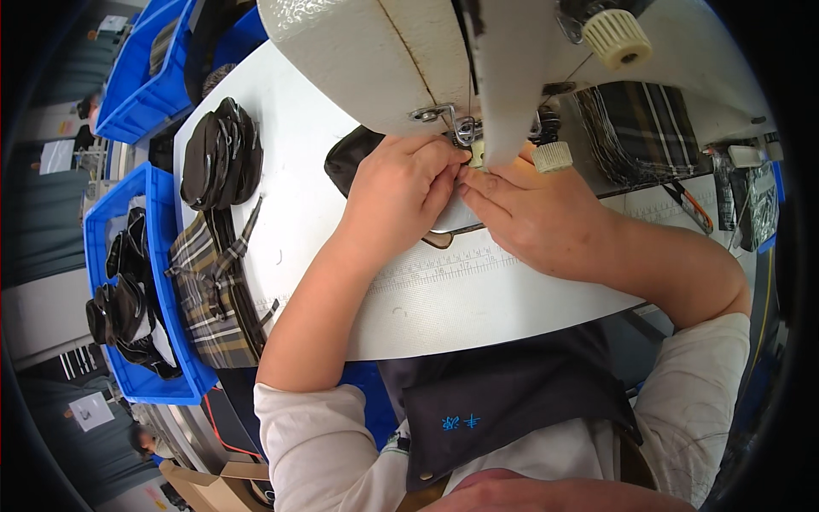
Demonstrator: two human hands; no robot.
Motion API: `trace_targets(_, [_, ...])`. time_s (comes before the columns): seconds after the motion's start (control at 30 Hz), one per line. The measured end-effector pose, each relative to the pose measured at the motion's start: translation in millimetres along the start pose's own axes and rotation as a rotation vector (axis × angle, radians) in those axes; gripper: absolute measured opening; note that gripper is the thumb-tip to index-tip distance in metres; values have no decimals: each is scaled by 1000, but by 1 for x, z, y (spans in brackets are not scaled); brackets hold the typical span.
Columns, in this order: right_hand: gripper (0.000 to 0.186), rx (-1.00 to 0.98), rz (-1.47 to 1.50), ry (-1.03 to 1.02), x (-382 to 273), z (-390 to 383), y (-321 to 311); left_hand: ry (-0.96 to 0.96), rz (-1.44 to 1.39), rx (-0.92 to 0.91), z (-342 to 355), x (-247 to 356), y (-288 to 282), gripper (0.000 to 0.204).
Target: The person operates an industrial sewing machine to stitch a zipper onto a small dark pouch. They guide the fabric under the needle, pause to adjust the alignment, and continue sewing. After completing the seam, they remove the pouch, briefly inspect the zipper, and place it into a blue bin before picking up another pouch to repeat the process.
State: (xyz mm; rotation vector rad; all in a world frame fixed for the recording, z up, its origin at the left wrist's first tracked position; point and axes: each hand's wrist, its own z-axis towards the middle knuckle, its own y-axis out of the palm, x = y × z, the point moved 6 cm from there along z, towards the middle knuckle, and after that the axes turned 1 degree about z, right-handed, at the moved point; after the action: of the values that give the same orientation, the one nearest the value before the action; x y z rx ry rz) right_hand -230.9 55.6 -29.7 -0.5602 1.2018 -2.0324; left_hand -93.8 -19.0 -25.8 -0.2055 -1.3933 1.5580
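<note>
A white sewing machine [367, 47] stands over the white worktable [316, 307]. My left hand [405, 183] is closed, fingertips pinched just beside the presser foot [465, 128]; what they grip is too small and hidden to make out. My right hand [533, 218] meets it from the right, fingers curled together at the needle area, their hold also hidden. A dark fabric piece [345, 162] lies partly behind my left hand. A small brown-edged piece [437, 240] shows below the fingers at the edge of the machine bed.
Stacked dark pouches [205, 158] and plaid pieces [213, 316] lie at the left. Blue bins [179, 380] flank the table. At the right are plaid fabric [640, 128], orange-handled snips [691, 205] and clear packaging [755, 205]. A co-worker [147, 444] is at far lower left.
</note>
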Motion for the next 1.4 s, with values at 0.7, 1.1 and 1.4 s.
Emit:
trace_targets(0.7, [18,104,69,3,0,1,4,-149,9,53,-1,1,-2,16])
trace_targets(1.1, [15,-2,67,21,2,3,-2,-66,138,35,2,12,-4,16])
trace_targets(1.4, [15,21,50,8,2,2,-2,-52,70,16,0,10,1,14])
